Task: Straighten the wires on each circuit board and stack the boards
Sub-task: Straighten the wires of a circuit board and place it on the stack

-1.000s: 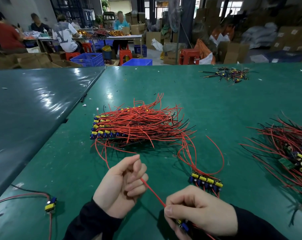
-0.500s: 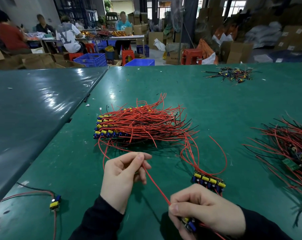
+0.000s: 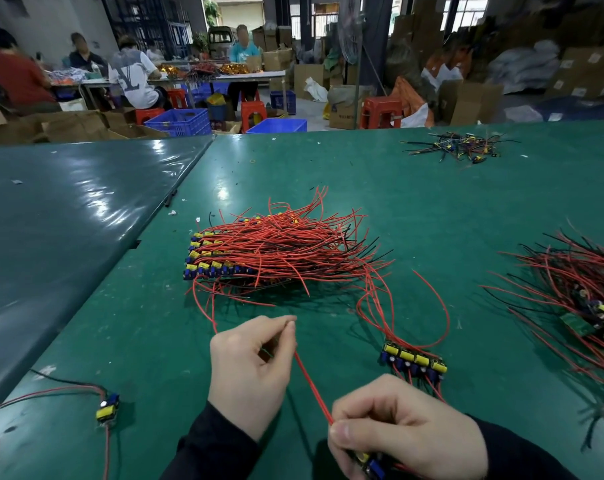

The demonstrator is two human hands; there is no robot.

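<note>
The left hand's (image 3: 248,372) fingers (image 3: 286,329) pinch the red wire (image 3: 312,386), which runs taut down-right to the right hand (image 3: 404,431), clamped on a board (image 3: 373,467). The stack (image 3: 221,261) lies ahead, nearer the left hand. A small board row (image 3: 413,362) sits just beside the right hand on the surface (image 3: 432,202); nothing blocks the way.

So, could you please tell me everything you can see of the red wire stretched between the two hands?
The red wire is thin, with glossy insulation that looks like plastic. It runs taut and straight on a diagonal above the green table. The left hand pinches its upper end between thumb and forefinger; the right hand grips its lower end, where a small board with a blue part peeks out.
</note>
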